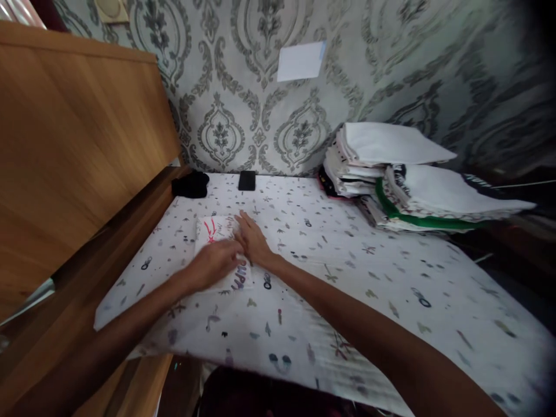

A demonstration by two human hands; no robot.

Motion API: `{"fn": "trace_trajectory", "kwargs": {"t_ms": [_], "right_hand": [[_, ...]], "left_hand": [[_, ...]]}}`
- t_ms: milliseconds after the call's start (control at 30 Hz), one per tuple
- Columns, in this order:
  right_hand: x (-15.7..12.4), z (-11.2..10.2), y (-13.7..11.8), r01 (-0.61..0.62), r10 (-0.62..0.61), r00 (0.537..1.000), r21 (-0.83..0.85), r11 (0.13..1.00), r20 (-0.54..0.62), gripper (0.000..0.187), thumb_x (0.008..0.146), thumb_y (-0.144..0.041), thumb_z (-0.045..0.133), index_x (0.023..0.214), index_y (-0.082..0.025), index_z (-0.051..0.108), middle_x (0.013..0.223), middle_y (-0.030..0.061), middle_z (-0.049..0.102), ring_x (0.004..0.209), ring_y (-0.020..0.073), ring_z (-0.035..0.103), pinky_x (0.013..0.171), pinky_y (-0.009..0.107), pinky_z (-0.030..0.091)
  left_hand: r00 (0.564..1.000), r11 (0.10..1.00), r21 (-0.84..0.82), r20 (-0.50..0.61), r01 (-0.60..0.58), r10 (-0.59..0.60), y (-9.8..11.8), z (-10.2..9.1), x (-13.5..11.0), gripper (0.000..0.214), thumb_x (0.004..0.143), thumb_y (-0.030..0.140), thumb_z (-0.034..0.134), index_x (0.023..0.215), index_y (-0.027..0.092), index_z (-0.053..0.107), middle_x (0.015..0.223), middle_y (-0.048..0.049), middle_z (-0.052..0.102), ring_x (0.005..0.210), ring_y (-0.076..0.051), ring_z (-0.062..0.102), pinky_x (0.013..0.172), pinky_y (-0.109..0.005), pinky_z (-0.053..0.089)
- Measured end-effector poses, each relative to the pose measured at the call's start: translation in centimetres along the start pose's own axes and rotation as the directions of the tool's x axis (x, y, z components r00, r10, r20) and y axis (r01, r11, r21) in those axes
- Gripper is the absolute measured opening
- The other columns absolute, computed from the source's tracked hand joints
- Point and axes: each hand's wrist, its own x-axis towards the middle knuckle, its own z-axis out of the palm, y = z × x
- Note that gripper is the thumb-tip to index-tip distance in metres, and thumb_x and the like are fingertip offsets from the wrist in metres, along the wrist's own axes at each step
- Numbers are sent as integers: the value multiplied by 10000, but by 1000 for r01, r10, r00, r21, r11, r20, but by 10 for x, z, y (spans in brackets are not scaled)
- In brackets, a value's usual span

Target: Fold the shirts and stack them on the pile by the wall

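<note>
A small folded white cloth [212, 231] with red marks and dark lettering lies flat on the patterned sheet. My left hand [217, 260] is over its middle, with the fingers curled and closed at the cloth's right side; the fingertips are slightly blurred. Against the right edge of the cloth, my right hand [254, 240] rests with its fingers stretched out, close to the left fingertips. Both hands cover part of the cloth and its print.
Stacks of folded clothes [395, 145] stand at the back right of the sheet-covered surface [304, 301]. Toward the wall lie a black cloth bundle [190, 185] and a flat dark rectangular object [247, 180]. A wooden cabinet [82, 133] borders the left side.
</note>
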Motion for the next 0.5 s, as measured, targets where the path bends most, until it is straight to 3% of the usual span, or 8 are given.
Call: {"fn": "trace_trajectory", "kwargs": {"t_ms": [100,200,300,400,500], "right_hand": [[-32,-15,-12,-220,222,972,34,975,-81,491,984,-343,413,1387,-83,517,1376,195,529,1318,281,460,1097,409,388],[-63,-30,-33,-367,369,929,-62,928,25,396,919,-426,548,1149,-128,670,1190,169,587,1161,314,514,1019,445,412],[-81,-36,-56,-401,412,904,-109,910,113,438,853,-479,628,1075,-109,701,1196,188,585,1163,348,488,1022,491,381],[-84,-29,-69,-368,374,915,-66,928,149,498,753,-475,706,1070,-92,704,1212,199,594,1182,368,479,1033,513,373],[-83,-15,-67,-349,345,933,33,936,101,327,706,-339,711,952,-124,709,1167,169,630,1135,339,526,1012,482,404]], "left_hand": [[968,973,8,-101,232,-230,-60,-20,34,238,895,336,500,1036,185,619,1046,-91,670,993,-250,621,903,-383,492],[931,931,-35,57,364,-362,-104,-28,62,369,752,411,584,1020,161,624,1077,-108,673,997,-274,633,893,-381,504],[900,923,4,220,385,-376,-122,-24,80,440,641,502,612,937,179,649,965,-71,707,937,-291,649,838,-369,519],[893,919,4,235,395,-385,-130,-17,91,482,552,532,654,903,203,680,938,-71,734,977,-321,668,831,-357,534],[910,923,-45,192,382,-367,-136,-14,97,428,486,491,689,818,220,700,911,-74,749,992,-350,683,830,-371,556]]}}
